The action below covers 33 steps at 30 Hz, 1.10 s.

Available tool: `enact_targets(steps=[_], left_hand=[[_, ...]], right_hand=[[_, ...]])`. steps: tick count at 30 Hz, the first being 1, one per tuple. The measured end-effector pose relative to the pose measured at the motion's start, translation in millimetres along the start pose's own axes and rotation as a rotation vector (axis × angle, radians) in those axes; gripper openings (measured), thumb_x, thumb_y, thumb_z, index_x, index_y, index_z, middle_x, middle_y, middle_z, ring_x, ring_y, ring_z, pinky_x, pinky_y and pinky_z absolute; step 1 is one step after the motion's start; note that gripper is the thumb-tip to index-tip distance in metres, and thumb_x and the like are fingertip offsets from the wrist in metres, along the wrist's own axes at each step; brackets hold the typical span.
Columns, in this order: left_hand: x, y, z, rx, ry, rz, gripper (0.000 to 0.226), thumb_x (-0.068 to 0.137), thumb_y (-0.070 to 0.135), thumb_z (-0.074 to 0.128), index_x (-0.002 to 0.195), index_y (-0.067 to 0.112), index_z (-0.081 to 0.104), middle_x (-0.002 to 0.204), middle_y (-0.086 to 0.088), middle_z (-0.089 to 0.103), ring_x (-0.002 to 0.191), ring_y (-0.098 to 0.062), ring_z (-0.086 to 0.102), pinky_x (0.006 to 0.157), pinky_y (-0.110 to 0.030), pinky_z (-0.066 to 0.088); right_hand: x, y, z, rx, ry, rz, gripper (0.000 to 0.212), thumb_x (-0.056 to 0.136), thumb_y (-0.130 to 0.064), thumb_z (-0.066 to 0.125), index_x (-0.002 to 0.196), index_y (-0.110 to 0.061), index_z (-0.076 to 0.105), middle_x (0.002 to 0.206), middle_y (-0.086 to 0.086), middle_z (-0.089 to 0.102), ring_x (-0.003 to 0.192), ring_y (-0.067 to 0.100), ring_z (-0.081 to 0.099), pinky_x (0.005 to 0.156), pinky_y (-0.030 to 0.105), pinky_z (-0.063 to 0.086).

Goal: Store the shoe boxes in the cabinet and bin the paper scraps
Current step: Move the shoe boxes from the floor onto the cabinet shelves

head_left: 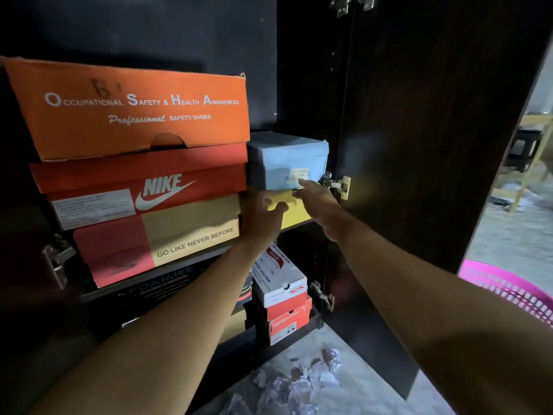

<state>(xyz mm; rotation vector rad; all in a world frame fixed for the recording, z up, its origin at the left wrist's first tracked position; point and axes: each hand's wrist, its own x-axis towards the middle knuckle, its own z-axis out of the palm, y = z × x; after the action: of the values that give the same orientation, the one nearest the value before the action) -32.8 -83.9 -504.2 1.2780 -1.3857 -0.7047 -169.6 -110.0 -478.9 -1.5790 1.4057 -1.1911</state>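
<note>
Inside the dark cabinet point(311, 85), a light blue shoe box point(284, 160) rests on a yellow box point(294, 211) on the upper shelf. My left hand point(261, 220) presses flat against the yellow box's front. With fingers stretched, my right hand point(318, 199) touches the lower edge of the blue box. To the left stand an orange safety-shoe box point(131, 109), a red Nike box point(137, 193) and a tan and red box point(155, 244), stacked. Crumpled paper scraps point(302, 381) lie on the floor below.
The lower shelf holds a white Skechers box point(279, 280) on a red box point(288, 322), beside a black box point(155, 295). The cabinet door point(434, 130) stands open on the right. A pink perforated basket point(508, 286) sits at the right edge. Wooden furniture point(526, 163) stands beyond.
</note>
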Motion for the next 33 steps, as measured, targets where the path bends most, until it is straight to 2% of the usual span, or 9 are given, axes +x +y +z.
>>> enact_targets(steps=[3, 6, 10, 14, 19, 24, 28, 31, 33], left_hand=[[-10.6, 3.3, 21.9, -0.009, -0.009, 0.027, 0.033, 0.094, 0.025, 0.067, 0.127, 0.021, 0.063, 0.129, -0.003, 0.063, 0.114, -0.018, 0.059, 0.078, -0.025, 0.042], [-30.8, 13.5, 55.3, 0.002, -0.065, 0.061, 0.025, 0.095, 0.026, 0.066, 0.120, 0.026, 0.065, 0.122, 0.000, 0.067, 0.100, -0.014, 0.063, 0.076, -0.026, 0.044], [-73.6, 21.1, 112.8, -0.029, -0.237, 0.119, 0.027, 0.093, 0.015, 0.069, 0.120, 0.017, 0.067, 0.115, -0.007, 0.068, 0.101, -0.014, 0.065, 0.077, -0.014, 0.044], [-131.3, 26.6, 180.9, -0.066, -0.392, 0.138, 0.025, 0.091, 0.009, 0.072, 0.116, 0.015, 0.070, 0.105, -0.008, 0.070, 0.089, -0.007, 0.065, 0.077, -0.006, 0.045], [-213.4, 25.5, 277.6, -0.064, -0.636, 0.104, 0.020, 0.094, 0.007, 0.067, 0.112, 0.017, 0.070, 0.098, 0.002, 0.070, 0.078, 0.007, 0.063, 0.068, -0.009, 0.047], [-306.1, 11.9, 368.6, -0.017, -0.875, 0.018, 0.019, 0.095, 0.012, 0.068, 0.113, 0.019, 0.071, 0.096, 0.004, 0.070, 0.086, -0.010, 0.065, 0.076, -0.023, 0.050], [-381.3, -0.8, 435.5, 0.062, -1.113, -0.074, 0.024, 0.088, 0.030, 0.072, 0.111, 0.024, 0.069, 0.106, -0.005, 0.073, 0.099, -0.024, 0.071, 0.080, -0.034, 0.054], [-435.5, -17.4, 488.3, 0.131, -1.265, -0.151, 0.029, 0.072, 0.047, 0.067, 0.100, 0.040, 0.069, 0.115, -0.003, 0.073, 0.104, -0.021, 0.071, 0.089, -0.037, 0.055], [-474.0, -26.6, 520.5, 0.165, -1.387, -0.203, 0.018, 0.084, 0.044, 0.070, 0.102, 0.043, 0.067, 0.122, -0.002, 0.070, 0.104, -0.019, 0.071, 0.084, -0.034, 0.053]], right_hand=[[-27.4, 20.6, -31.3, -0.020, 0.054, -0.032, 0.052, 0.095, -0.035, 0.061, 0.146, -0.031, 0.054, 0.149, 0.002, 0.055, 0.135, 0.019, 0.053, 0.111, 0.039, 0.043], [-64.3, 40.9, -71.7, -0.034, 0.130, -0.051, 0.045, 0.094, -0.031, 0.065, 0.139, -0.030, 0.061, 0.136, 0.000, 0.064, 0.125, 0.017, 0.060, 0.104, 0.033, 0.048], [-128.3, 73.9, -128.4, -0.043, 0.221, -0.047, 0.039, 0.090, -0.025, 0.070, 0.129, -0.026, 0.067, 0.121, 0.001, 0.070, 0.116, 0.013, 0.065, 0.104, 0.032, 0.051], [-203.3, 110.4, -196.3, -0.094, 0.302, 0.000, 0.034, 0.095, -0.014, 0.069, 0.129, -0.014, 0.066, 0.117, 0.007, 0.070, 0.105, 0.020, 0.069, 0.085, 0.022, 0.055], [-297.9, 178.8, -280.9, -0.100, 0.472, 0.149, 0.029, 0.091, -0.016, 0.073, 0.120, -0.012, 0.070, 0.111, 0.010, 0.073, 0.093, 0.018, 0.069, 0.079, 0.024, 0.054], [-400.1, 252.3, -349.0, -0.119, 0.649, 0.346, 0.026, 0.094, -0.013, 0.070, 0.120, -0.016, 0.071, 0.110, 0.003, 0.072, 0.095, 0.018, 0.070, 0.074, 0.013, 0.052], [-487.4, 317.0, -395.2, -0.134, 0.809, 0.527, 0.023, 0.093, -0.017, 0.070, 0.114, -0.028, 0.070, 0.109, 0.000, 0.074, 0.096, 0.012, 0.071, 0.081, 0.026, 0.054], [-556.7, 361.6, -423.5, -0.133, 0.947, 0.693, 0.022, 0.092, -0.013, 0.069, 0.111, -0.025, 0.071, 0.106, 0.001, 0.075, 0.100, 0.018, 0.071, 0.094, 0.042, 0.057], [-600.2, 387.0, -437.1, -0.134, 1.078, 0.798, 0.019, 0.090, -0.013, 0.069, 0.104, -0.026, 0.070, 0.103, 0.001, 0.076, 0.100, 0.024, 0.072, 0.095, 0.046, 0.056]])
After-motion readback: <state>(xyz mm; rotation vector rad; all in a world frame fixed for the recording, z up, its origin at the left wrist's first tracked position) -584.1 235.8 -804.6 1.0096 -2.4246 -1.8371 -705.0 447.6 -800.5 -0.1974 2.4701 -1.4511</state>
